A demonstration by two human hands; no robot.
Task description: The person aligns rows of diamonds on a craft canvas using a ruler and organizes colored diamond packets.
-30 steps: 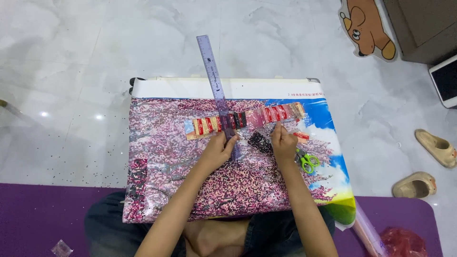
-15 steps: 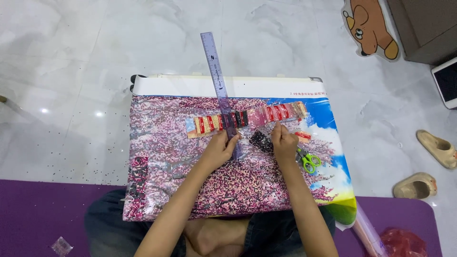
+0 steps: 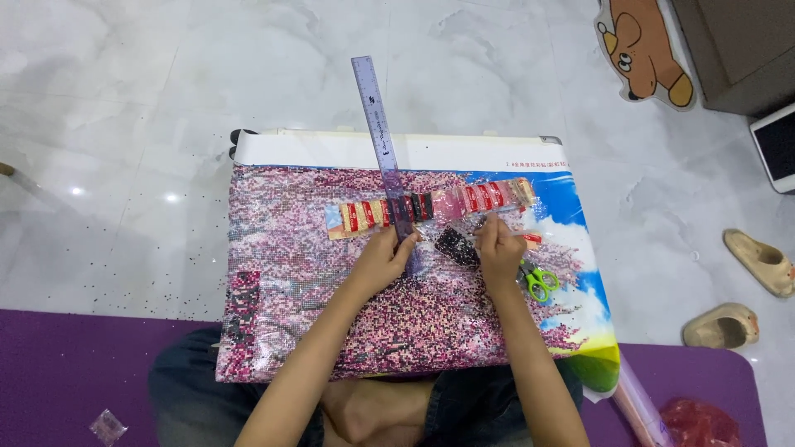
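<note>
A large diamond-painting canvas (image 3: 331, 306), mostly pink with a blue sky at the right, lies over my lap. My left hand (image 3: 385, 258) presses flat on the lower end of a clear purple ruler (image 3: 377, 116) that runs up past the canvas's top edge. A strip of small bead packets (image 3: 431, 207), red, tan and dark, lies across the canvas under the ruler. My right hand (image 3: 499, 248) pinches a thin pen-like tool with a red end (image 3: 530, 238), next to a small dark tray of beads (image 3: 454, 245).
Green-handled scissors (image 3: 538, 280) lie just right of my right hand. The canvas's rolled white edge (image 3: 397, 151) is at the top. Tiny beads are scattered over the marble floor at the left. Two slippers (image 3: 758, 263) lie at the right, a purple mat (image 3: 83, 372) below.
The view has shifted slightly; both hands stay in nearly the same places on the ruler and beside the bead tray.
</note>
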